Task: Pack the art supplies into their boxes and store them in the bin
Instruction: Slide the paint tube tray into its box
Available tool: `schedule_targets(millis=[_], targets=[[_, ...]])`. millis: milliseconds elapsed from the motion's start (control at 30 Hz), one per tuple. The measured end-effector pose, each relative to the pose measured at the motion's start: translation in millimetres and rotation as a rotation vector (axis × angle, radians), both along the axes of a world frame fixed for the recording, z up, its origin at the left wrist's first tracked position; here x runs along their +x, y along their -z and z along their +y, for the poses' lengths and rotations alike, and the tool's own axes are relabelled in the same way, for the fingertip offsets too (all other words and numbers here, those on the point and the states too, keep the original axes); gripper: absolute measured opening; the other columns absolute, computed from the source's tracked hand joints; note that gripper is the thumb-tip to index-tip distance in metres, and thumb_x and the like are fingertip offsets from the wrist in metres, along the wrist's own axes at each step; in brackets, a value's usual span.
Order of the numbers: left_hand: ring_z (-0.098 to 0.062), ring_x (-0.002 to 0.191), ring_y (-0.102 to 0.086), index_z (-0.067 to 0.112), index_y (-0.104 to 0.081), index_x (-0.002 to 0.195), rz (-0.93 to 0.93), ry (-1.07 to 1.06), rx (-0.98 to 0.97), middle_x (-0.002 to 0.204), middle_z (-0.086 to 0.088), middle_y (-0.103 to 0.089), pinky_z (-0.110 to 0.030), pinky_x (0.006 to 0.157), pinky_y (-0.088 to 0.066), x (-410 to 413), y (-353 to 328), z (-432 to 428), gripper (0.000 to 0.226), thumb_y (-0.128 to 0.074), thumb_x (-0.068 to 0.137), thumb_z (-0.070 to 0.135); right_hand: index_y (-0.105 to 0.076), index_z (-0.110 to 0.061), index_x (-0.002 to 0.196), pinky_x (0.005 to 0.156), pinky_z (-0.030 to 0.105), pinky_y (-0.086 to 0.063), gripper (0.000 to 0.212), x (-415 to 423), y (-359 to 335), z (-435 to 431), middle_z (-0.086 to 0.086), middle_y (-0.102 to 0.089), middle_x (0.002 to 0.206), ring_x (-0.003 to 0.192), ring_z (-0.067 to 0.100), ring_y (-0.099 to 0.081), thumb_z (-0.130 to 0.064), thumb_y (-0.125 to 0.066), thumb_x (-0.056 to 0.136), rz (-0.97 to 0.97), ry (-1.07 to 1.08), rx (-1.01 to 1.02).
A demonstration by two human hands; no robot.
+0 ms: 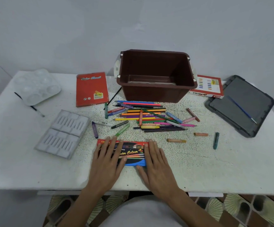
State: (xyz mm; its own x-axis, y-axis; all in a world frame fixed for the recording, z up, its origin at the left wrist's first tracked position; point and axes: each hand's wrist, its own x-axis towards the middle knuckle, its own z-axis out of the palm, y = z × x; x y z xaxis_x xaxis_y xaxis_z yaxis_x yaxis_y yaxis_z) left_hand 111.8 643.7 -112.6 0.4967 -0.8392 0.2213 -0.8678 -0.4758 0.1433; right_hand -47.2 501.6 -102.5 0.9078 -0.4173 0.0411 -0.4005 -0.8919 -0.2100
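A red, black and blue water colour box lies flat near the table's front edge. My left hand rests on its left half with straight fingers. My right hand lies flat on its right end, thumb along the front side. Behind the box, several coloured pencils and crayons are scattered. The brown bin stands open at the back middle. A red colour pencil box lies left of the bin, and an oil pastels box lies to its right.
A grey plastic insert tray lies at the left. A clear paint palette and a thin brush sit at the back left. The grey bin lid, with a blue brush on it, is at the right.
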Motion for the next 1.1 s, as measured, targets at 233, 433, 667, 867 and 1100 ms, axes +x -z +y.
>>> schedule_targets(millis=[233, 433, 667, 867, 1100], targets=[[-0.033, 0.149, -0.020, 0.009, -0.033, 0.152, 0.027, 0.037, 0.155, 0.161, -0.012, -0.023, -0.055, 0.115, -0.024, 2.7, -1.3, 1.2, 0.065, -0.016, 0.106, 0.051, -0.020, -0.012, 0.156, 0.117, 0.051, -0.030, 0.064, 4.4, -8.3, -10.7, 0.006, -0.011, 0.165, 0.152, 0.028, -0.006, -0.050, -0.029, 0.105, 0.036, -0.153, 0.022], [-0.027, 0.152, 0.011, 0.040, -0.020, 0.154, 0.367, -0.303, 0.001, 0.165, -0.009, 0.006, -0.048, 0.122, -0.005, -14.3, -15.1, 0.7, 0.065, -0.019, 0.095, 0.068, -0.004, -0.021, 0.157, 0.118, 0.027, -0.015, 0.074, 5.7, -13.0, -1.8, -0.001, 0.021, 0.163, 0.149, 0.014, 0.020, -0.055, -0.031, 0.097, -0.117, -0.021, 0.430], [-0.025, 0.151, 0.010, 0.049, -0.020, 0.151, 0.706, -0.519, -0.057, 0.164, -0.004, 0.016, -0.052, 0.120, -0.005, -29.0, -33.8, -10.8, 0.069, -0.024, 0.088, 0.078, -0.008, -0.029, 0.157, 0.091, -0.011, -0.014, 0.076, 21.2, -29.4, 21.3, -0.011, 0.026, 0.160, 0.148, 0.004, 0.017, -0.029, -0.056, 0.098, -0.259, 0.248, 0.791], [-0.023, 0.150, 0.011, 0.048, -0.025, 0.150, 0.794, -0.497, -0.058, 0.164, -0.002, 0.014, -0.051, 0.120, 0.000, -32.1, -48.5, -18.8, 0.080, -0.018, 0.081, 0.087, -0.011, -0.039, 0.154, 0.094, -0.010, -0.010, 0.075, 19.6, -40.1, 11.3, -0.015, 0.016, 0.162, 0.143, -0.008, 0.012, -0.029, -0.059, 0.097, -0.303, 0.316, 0.910], [-0.013, 0.149, 0.012, 0.051, -0.038, 0.142, 0.849, -0.357, -0.154, 0.164, 0.005, 0.011, -0.046, 0.120, -0.001, -21.5, -101.1, -52.4, 0.061, -0.030, 0.085, 0.072, -0.018, -0.042, 0.154, 0.114, 0.024, -0.019, 0.071, 24.2, -74.9, -22.7, -0.014, 0.000, 0.164, 0.146, -0.005, 0.001, -0.030, -0.060, 0.097, -0.370, 0.361, 0.817]])
